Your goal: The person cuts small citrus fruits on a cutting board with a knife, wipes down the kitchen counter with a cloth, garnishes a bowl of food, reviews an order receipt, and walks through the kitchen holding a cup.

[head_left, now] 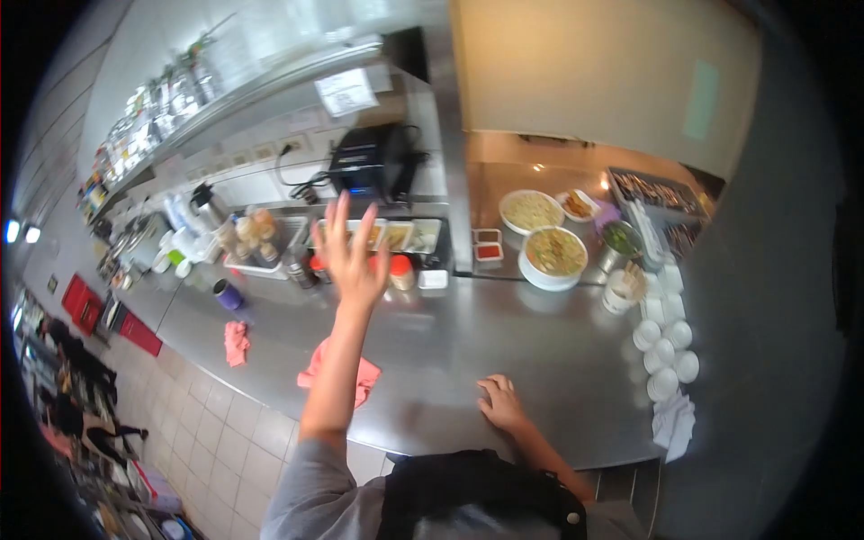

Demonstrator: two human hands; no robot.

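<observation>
My left hand [355, 261] is raised over the steel counter [432, 337] with its fingers spread and nothing in them. Behind it, partly covered, stand seasoning jars, one of them a jar with a red lid [401, 272]. Beneath my left forearm lies a crumpled pink cloth [367, 378]. My right hand [504, 405] rests on the counter near its front edge, fingers apart and holding nothing. Farther back, on the right, are a large white bowl of food [553, 258] and a second white bowl [531, 212].
A black machine [369, 162] stands at the back. Small white bowls [662, 360] and a white cloth [673, 425] line the counter's right end. To the left are a purple cup [227, 294] and another pink cloth [236, 343]. People [76, 351] stand at far left.
</observation>
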